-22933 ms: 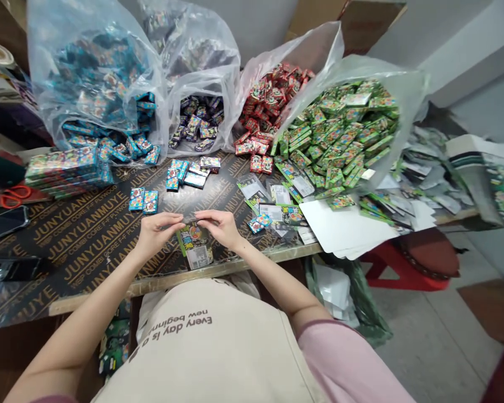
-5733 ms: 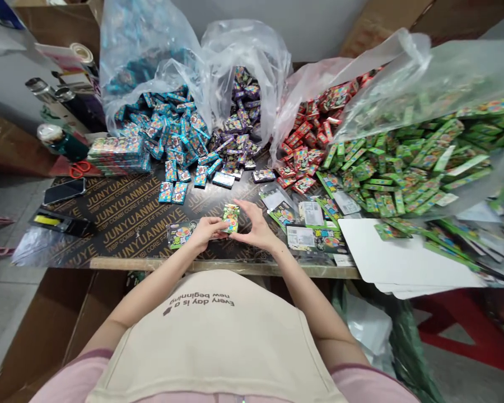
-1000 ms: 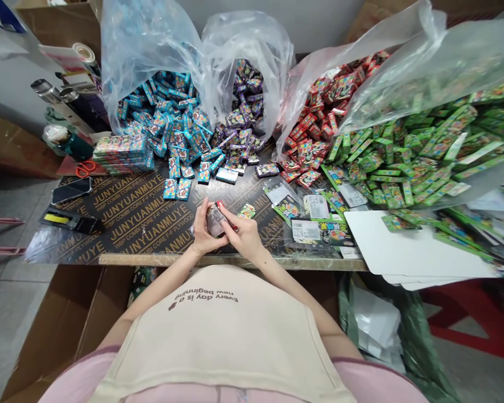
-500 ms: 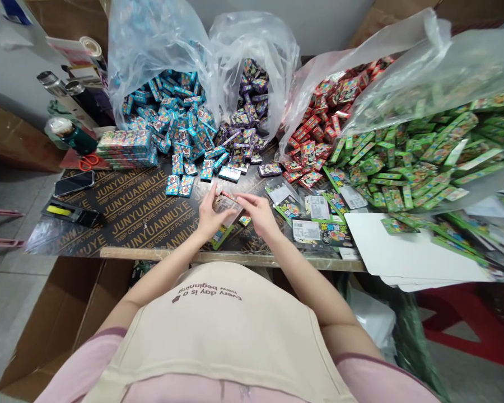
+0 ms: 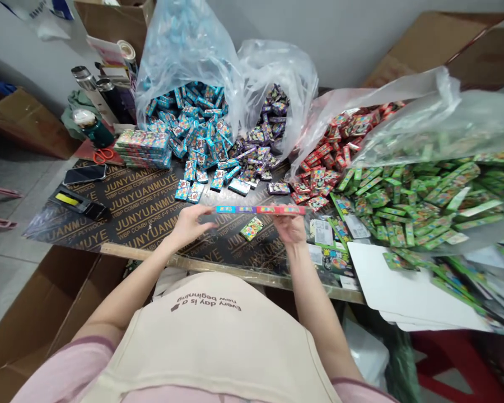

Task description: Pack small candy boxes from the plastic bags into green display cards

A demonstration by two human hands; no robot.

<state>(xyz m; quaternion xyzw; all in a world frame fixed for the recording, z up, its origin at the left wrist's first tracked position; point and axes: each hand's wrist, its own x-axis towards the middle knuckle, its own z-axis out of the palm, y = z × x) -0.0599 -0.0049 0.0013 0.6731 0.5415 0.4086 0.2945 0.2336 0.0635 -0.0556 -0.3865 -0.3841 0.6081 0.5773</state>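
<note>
A straight row of small printed boxes (image 5: pixel 246 210), blue, purple and red along its edge, spans level between my hands above the table. My right hand (image 5: pixel 290 226) is closed around its right end, fingers mostly behind the boxes. At the left end, my left hand (image 5: pixel 191 225) has its fingertips against the row, while the thumb stands apart below. One loose green box (image 5: pixel 252 228) lies on the table just under the row. Beyond it are loose blue boxes (image 5: pixel 189 191), a purple box (image 5: pixel 278 188) and red boxes (image 5: pixel 317 182).
Plastic bags spill blue boxes (image 5: pixel 201 123), purple boxes (image 5: pixel 273 117), red boxes (image 5: pixel 344 131) and green boxes (image 5: pixel 403 196). Stacked box rows (image 5: pixel 143 148), scissors (image 5: pixel 103 155), a phone (image 5: pixel 85 174) and a black tape dispenser (image 5: pixel 78 202) sit left. White sheets (image 5: pixel 403 285) overhang the right front edge.
My hands have moved from close together to wide apart, and the box row now stretches between them. The loose green box shows more fully. The camera view has shifted.
</note>
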